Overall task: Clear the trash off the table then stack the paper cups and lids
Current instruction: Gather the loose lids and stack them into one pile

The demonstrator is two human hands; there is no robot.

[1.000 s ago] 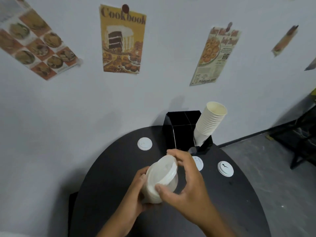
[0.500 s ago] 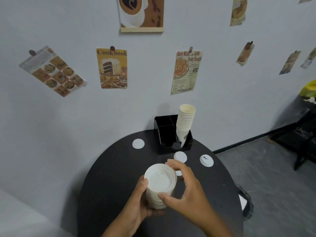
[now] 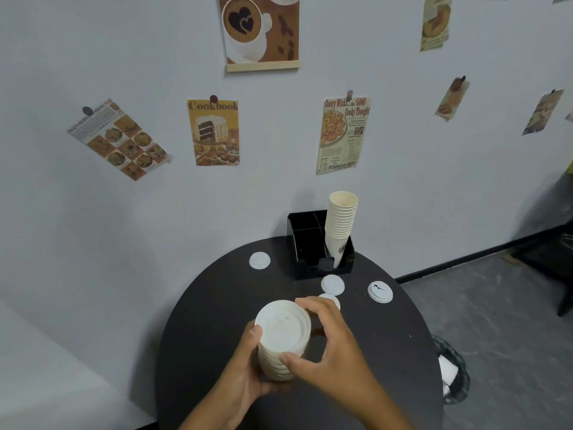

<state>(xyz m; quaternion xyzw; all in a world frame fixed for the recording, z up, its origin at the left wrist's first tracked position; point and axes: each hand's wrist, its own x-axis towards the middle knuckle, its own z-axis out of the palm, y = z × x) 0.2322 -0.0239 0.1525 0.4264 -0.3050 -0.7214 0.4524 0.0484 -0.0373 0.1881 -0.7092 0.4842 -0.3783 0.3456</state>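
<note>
A stack of white lids (image 3: 283, 336) stands upright over the round black table (image 3: 217, 308). My left hand (image 3: 245, 367) cups its lower side from the left. My right hand (image 3: 331, 342) grips its upper rim with thumb and fingers. Loose white lids lie on the table: one at the back left (image 3: 259, 260), one in front of the holder (image 3: 332, 284), one to the right with a dark mark (image 3: 380, 292), and one half hidden behind my right fingers (image 3: 331, 298). A tall stack of paper cups (image 3: 340, 225) leans in the black holder (image 3: 305, 243).
The table stands against a grey wall with pinned posters. A bin lined with a dark bag (image 3: 451, 373) holding white trash sits on the floor beside the table's right edge. Dark furniture (image 3: 555, 246) stands at the far right.
The view has pulled back and tilted up, so more wall shows. The lid stack has gone from tilted to upright between my hands, which keep their hold.
</note>
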